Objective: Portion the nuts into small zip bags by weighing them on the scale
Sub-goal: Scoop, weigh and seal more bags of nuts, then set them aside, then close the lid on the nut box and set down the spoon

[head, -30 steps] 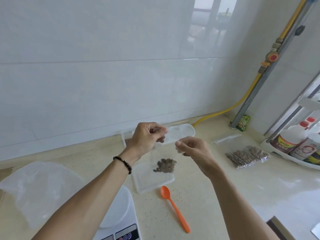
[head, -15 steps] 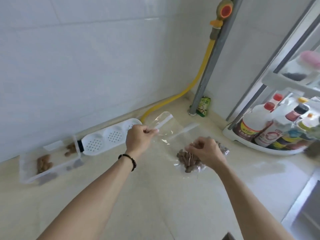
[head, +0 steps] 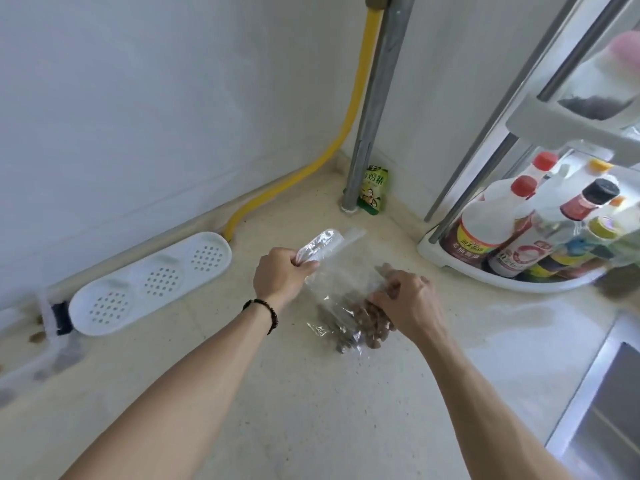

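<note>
The left hand (head: 282, 273) pinches an empty bag (head: 323, 245); the right hand (head: 407, 304) grips filled bags (head: 346, 318); a loose seal could spill nuts.

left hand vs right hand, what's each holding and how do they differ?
The left hand pinches a clear zip bag that looks empty and is lifted; the right hand grips filled nut bags low on the counter. The left wrist wears a beaded bracelet; the right is bare. Both have curled fingers.

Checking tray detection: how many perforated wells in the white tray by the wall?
3. In the white tray, set in a row: left well, middle well, right well. None look hidden.
</note>
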A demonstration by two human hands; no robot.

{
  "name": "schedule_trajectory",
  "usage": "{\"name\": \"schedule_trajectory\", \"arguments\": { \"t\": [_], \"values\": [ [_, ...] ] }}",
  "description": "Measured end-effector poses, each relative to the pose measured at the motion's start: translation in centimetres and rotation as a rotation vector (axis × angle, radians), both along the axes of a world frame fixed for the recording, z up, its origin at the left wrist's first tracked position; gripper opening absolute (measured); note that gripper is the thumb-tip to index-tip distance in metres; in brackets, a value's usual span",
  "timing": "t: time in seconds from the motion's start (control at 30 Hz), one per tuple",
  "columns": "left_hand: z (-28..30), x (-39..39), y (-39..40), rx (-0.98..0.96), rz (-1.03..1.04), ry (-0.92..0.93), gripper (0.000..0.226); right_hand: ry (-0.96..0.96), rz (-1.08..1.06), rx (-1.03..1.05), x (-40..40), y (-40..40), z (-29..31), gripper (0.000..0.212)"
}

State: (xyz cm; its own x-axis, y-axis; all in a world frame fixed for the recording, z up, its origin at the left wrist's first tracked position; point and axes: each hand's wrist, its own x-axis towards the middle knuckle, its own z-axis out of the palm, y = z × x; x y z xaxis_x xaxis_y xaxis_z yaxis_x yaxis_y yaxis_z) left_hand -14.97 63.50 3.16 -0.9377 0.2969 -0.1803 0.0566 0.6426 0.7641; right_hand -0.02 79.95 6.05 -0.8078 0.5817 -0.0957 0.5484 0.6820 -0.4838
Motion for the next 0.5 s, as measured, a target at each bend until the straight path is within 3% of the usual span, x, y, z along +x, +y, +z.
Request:
{"name": "schedule_trajectory", "arguments": {
  "t": [0.27,0.43,0.5],
  "values": [
    [0.5,-0.1,-1.5,-0.113,0.013,0.09,0.049,-0.025,-0.04,0.076,-1.0,-1.2,0.3,0.05],
    [1.6,0.6,-7.7,-0.201,0.066,0.143,0.047,0.045,0.066,0.0,-3.6,-6.7,1.6,0.051],
    [1.9,1.3,-11.1,-0.245,0.121,0.165,0.057,0.06,0.138,-0.06,-4.9,-9.9,1.8,0.049]
  ]
}}
